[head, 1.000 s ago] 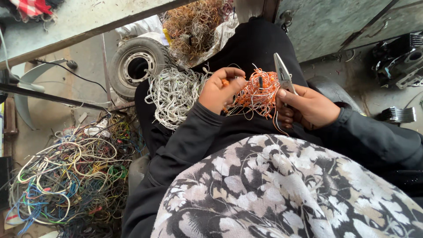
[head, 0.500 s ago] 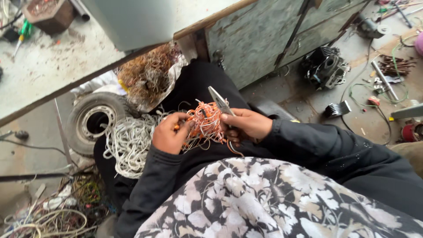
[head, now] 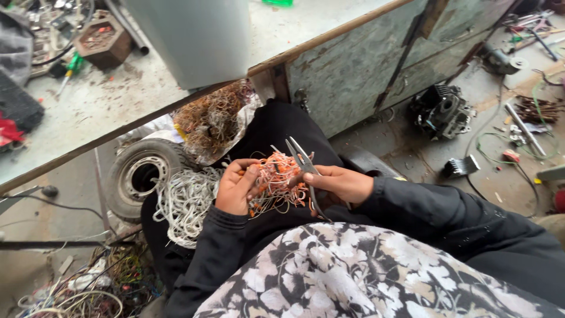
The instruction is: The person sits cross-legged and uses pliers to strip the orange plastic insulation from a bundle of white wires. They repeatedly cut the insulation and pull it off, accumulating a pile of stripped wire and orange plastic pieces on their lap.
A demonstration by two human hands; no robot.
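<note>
A tangle of orange and white wires (head: 276, 179) rests on my lap, which is covered in black cloth. My left hand (head: 236, 188) grips the bundle at its left side. My right hand (head: 341, 184) holds metal needle-nose pliers (head: 301, 158), their jaws slightly apart over the right part of the bundle. A heap of white wires (head: 185, 200) lies on my lap just left of my left hand.
A small tyre on a rim (head: 141, 176) stands at left. Brownish wire scrap (head: 215, 115) fills a bag behind the lap. A grey-green cabinet (head: 365, 65) stands ahead. An engine part (head: 442, 111) and tools lie on the floor at right. Mixed cables (head: 82, 291) pile up at lower left.
The view has swung up and right. The pliers' jaws, shut a second ago, now stand slightly apart over the orange bundle. Both hands keep their grips.
</note>
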